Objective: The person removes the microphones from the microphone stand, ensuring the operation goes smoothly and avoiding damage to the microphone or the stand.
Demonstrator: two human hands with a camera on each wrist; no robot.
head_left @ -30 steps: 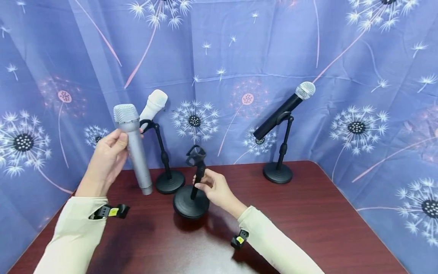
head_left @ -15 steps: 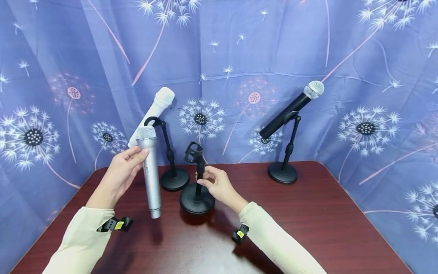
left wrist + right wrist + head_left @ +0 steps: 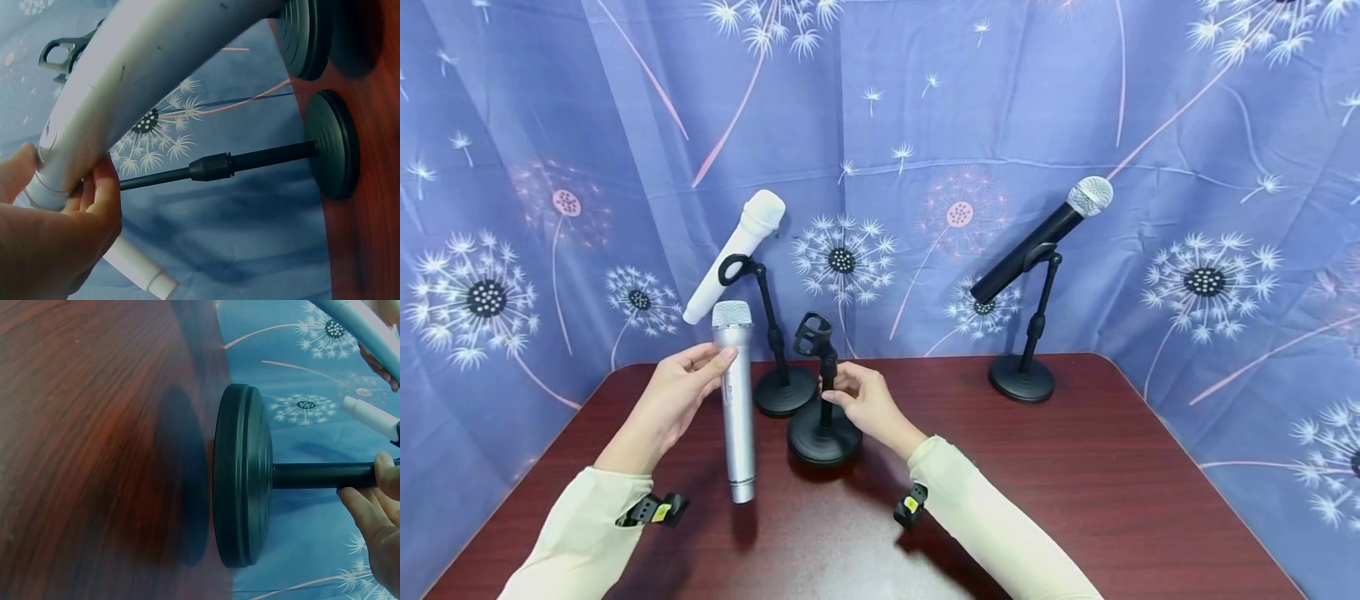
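My left hand (image 3: 681, 396) pinches a silver microphone (image 3: 739, 417) just below its mesh head, between thumb and fingers. The microphone hangs nearly upright, head up, its lower end apart from the table. My right hand (image 3: 868, 404) grips the pole of a small black microphone stand (image 3: 825, 437), whose holder clip (image 3: 813, 333) holds nothing. That clip tilts towards the silver microphone, with a gap between them. In the right wrist view the round stand base (image 3: 242, 481) is close to the tabletop; I cannot tell whether it touches. The left wrist view shows the thumb and fingers around the silver body (image 3: 131, 81).
Behind my left hand, a white microphone (image 3: 733, 250) leans in a second black stand (image 3: 783, 392). A black microphone with a silver head (image 3: 1026, 254) leans in a third stand (image 3: 1022, 379) at the back right. A blue dandelion curtain (image 3: 880, 100) borders the reddish-brown table (image 3: 1075, 483).
The silver microphone has moved right and down towards the stand and hangs more upright. The held stand's clip has turned and tilted left. The head view has shifted slightly.
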